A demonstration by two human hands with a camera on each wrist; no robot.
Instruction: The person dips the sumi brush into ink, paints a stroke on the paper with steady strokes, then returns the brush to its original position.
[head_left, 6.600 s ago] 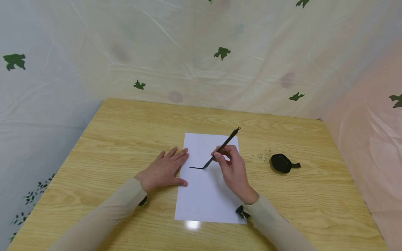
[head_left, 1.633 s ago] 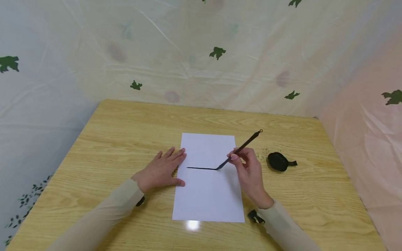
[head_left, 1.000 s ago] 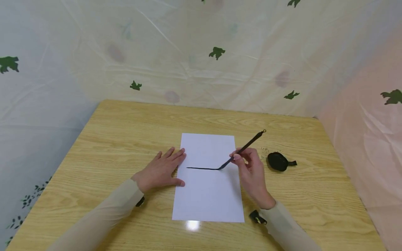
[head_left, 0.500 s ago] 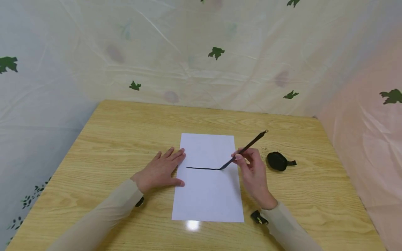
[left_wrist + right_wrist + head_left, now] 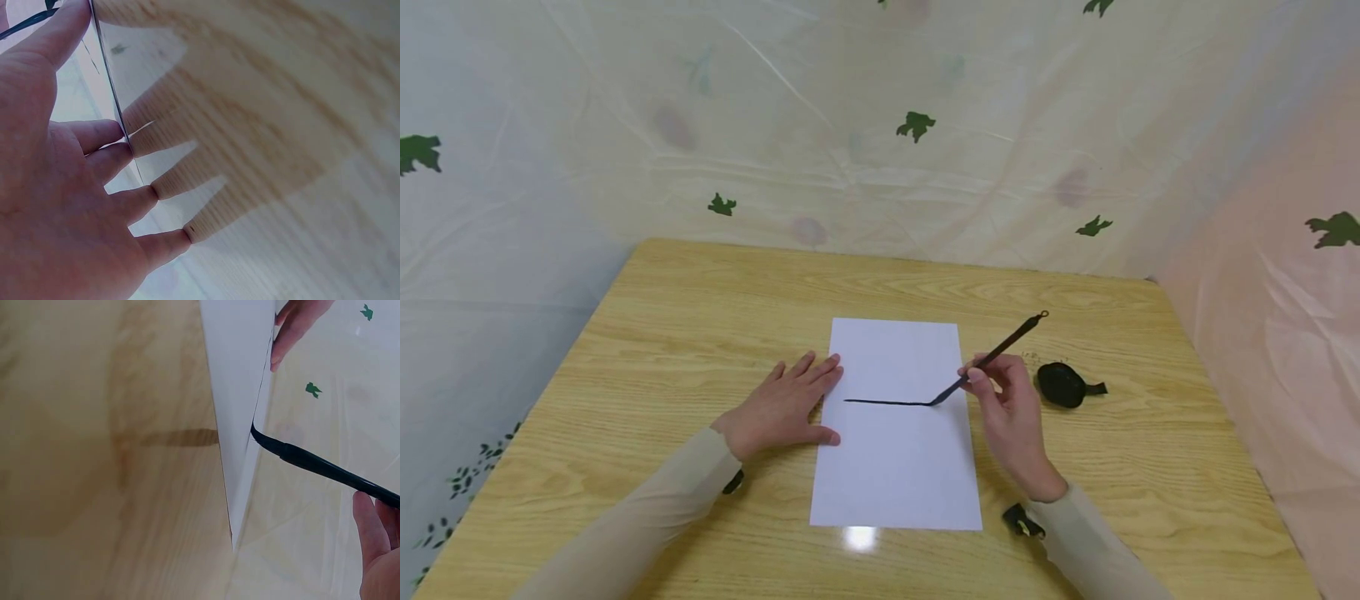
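A white sheet of paper lies on the wooden table, with a thin black line running across it. My right hand pinches a dark writing brush, which leans up to the right. Its bent tip touches the paper at the right end of the line; the right wrist view shows this brush from low down. My left hand rests with spread fingers on the paper's left edge. In the left wrist view the palm of the left hand faces the camera.
To the right of the paper sits a small black dish with a short handle, some dark specks beside it. The wooden table ends at hanging cloth at the back and both sides.
The right hand has moved the brush rightward, slowly over the last second, and the black line has grown longer. The left hand keeps its place on the paper. The head view has shifted slightly.
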